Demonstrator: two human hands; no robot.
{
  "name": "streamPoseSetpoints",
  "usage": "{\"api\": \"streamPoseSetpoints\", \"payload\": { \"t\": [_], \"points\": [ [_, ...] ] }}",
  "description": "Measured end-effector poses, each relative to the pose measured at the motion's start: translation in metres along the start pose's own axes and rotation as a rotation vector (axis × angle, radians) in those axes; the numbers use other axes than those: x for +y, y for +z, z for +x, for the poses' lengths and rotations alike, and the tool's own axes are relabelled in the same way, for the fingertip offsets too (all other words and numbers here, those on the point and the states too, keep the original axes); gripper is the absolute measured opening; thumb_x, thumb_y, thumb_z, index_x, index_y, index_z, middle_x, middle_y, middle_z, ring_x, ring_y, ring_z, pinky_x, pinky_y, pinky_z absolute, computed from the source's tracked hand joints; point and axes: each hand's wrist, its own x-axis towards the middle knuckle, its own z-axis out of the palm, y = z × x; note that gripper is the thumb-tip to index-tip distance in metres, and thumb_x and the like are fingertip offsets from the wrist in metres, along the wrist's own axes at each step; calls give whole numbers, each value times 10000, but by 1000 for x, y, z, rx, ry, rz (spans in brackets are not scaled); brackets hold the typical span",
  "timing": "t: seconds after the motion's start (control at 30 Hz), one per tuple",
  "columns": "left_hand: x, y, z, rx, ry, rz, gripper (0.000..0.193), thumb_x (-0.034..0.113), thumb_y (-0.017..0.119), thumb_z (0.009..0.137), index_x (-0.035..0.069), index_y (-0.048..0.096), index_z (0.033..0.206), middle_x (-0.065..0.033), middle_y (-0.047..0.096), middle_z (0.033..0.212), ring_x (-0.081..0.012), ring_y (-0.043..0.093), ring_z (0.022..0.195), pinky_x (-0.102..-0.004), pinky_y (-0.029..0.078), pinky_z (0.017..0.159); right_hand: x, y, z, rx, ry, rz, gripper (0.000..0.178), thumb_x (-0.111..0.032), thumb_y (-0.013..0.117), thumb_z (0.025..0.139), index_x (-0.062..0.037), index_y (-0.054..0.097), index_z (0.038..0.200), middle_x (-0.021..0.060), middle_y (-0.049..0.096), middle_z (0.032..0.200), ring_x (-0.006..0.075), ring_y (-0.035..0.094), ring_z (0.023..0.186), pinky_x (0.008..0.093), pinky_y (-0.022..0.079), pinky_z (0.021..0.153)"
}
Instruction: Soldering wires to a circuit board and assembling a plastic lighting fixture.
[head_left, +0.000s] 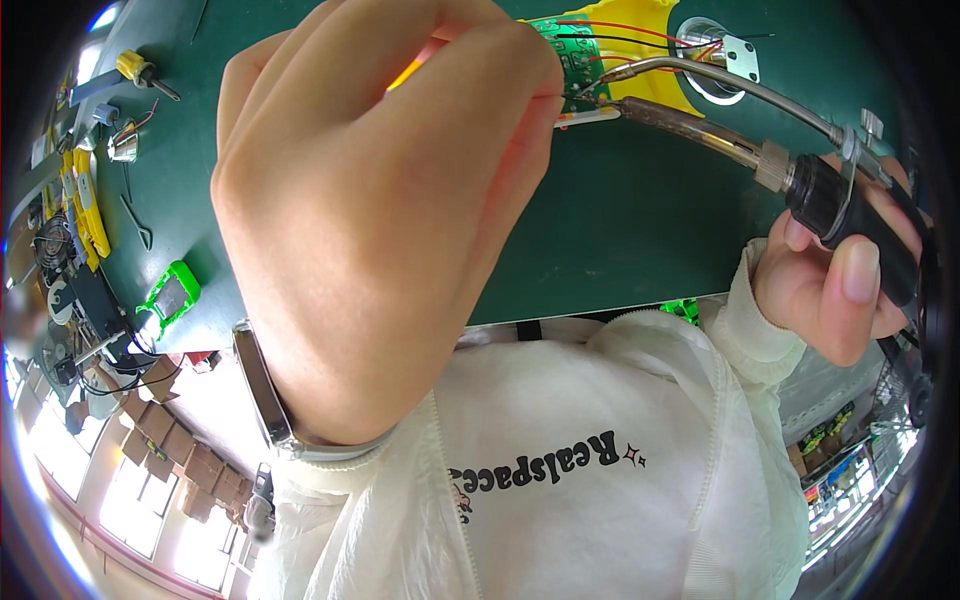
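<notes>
My left hand (375,165) is closed in a pinch at the left side of a green circuit board (578,65); its fingertips and whatever they grip are hidden behind the hand. My right hand (850,275) is wrapped round the black handle of a soldering iron (700,128). A bent metal guide tube (740,72) is clamped along the iron. Both tips meet the board's lower right corner, close to my left fingers. Under the board lies a yellow plastic piece (655,18). Red and black wires run from the board to a round silvery cup (697,88) with a metal plate.
On the left of the green tabletop (620,220) lie a yellow-handled screwdriver (133,68), a small metal cup with wires (123,145), yellow-handled tools (90,210) and a bright green frame (172,295). The table's front edge runs before my body. Cardboard boxes (180,445) stand beyond, lower left.
</notes>
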Motion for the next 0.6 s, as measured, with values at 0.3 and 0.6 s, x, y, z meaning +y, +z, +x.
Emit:
{"api": "streamPoseSetpoints", "payload": {
  "t": [0.3, 0.6],
  "points": [
    [0, -20, 7, -233, 39, 132, 182, -146, 720, 725, -35, 661, 856, -80, 659, 883, -167, 658, 792, -250, 544, 710, -1, 3, -2, 46, 52, 87, 268, -96, 682, 841, -5, 478, 988, 131, 592, 818, 147, 529, 555, 261, 476, 520],
    [2, -11, 7, -182, 41, 122, 189, -146, 726, 719, -33, 662, 857, -78, 662, 885, -169, 660, 792, -251, 545, 716, -4, 5, -3, 105, 99, 145, 313, -117, 712, 832, -3, 481, 1010, 123, 586, 849, 131, 521, 564, 251, 460, 516]
  ]
}}
